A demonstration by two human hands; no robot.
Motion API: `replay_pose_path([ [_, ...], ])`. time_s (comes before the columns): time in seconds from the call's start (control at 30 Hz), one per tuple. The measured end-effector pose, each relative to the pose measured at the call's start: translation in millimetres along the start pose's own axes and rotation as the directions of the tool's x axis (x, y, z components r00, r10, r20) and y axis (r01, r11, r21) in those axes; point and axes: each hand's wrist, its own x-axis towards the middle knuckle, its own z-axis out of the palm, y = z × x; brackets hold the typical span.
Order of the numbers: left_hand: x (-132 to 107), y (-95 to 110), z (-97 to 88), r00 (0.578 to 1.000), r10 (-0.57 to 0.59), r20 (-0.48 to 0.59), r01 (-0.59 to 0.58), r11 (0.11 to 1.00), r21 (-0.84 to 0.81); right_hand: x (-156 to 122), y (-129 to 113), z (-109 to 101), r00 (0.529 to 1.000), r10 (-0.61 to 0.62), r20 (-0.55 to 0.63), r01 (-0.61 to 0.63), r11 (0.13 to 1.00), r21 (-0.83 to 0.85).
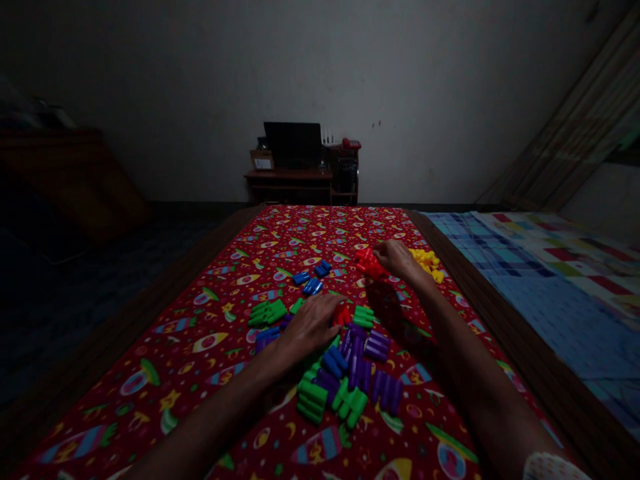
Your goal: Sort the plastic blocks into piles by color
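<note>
My left hand (314,323) reaches over the mixed pile, its fingers closed around a red toy block (342,315) that shows between thumb and forefinger. Beneath and beside it lie several purple blocks (357,360), green blocks (313,402) and blue blocks (335,361). Farther out on the right, my right hand (396,257) has its fingers bent together at the edge of a small heap of red blocks (369,263); its fingertips are partly hidden, and a red piece seems to be in them. Yellow blocks (426,262) sit in a cluster just right of that hand.
Three blue blocks (313,287) lie apart beyond my left hand. A red patterned cloth (200,380) covers the surface under everything. Beyond its far end stands a desk (290,175) with a dark monitor (293,143). Checked bedding (510,287) lies to the right.
</note>
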Motion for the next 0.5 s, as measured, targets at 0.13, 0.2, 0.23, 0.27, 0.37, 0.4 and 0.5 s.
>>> replay_pose_path([
  [0.13, 6.5, -9.4, -13.4, 0.965, -0.162, -0.207, 0.132, 0.980, -0.151, -16.1, -42.7, 6.6, 0.893, -0.426, 0.144, 0.350, 0.860, 0.372],
  [0.2, 9.4, -11.7, -21.0, 0.929, -0.229, -0.290, 0.170, 0.962, -0.214, -24.1, -61.4, 14.3, 0.844, -0.514, 0.152, 0.412, 0.804, 0.430],
  [0.23, 10.1, -12.1, -23.6, 0.917, -0.242, -0.318, 0.171, 0.957, -0.233, -26.4, -67.9, 17.8, 0.843, -0.518, 0.145, 0.420, 0.803, 0.422],
  [0.27, 10.4, -12.2, -25.2, 0.906, -0.246, -0.343, 0.165, 0.955, -0.248, -27.5, -72.1, 20.5, 0.851, -0.506, 0.137, 0.417, 0.812, 0.407],
  [0.37, 9.9, -10.8, -25.8, 0.888, -0.239, -0.393, 0.135, 0.952, -0.275, -23.4, -71.6, 22.1, 0.847, -0.504, 0.171, 0.400, 0.815, 0.420],
  [0.4, 9.7, -10.0, -25.6, 0.884, -0.236, -0.403, 0.129, 0.953, -0.275, -20.3, -67.8, 20.4, 0.836, -0.515, 0.188, 0.399, 0.807, 0.435],
  [0.5, 10.2, -9.0, -26.6, 0.876, -0.225, -0.426, 0.135, 0.963, -0.232, -8.2, -48.3, 12.4, 0.883, -0.460, 0.092, 0.383, 0.821, 0.423],
])
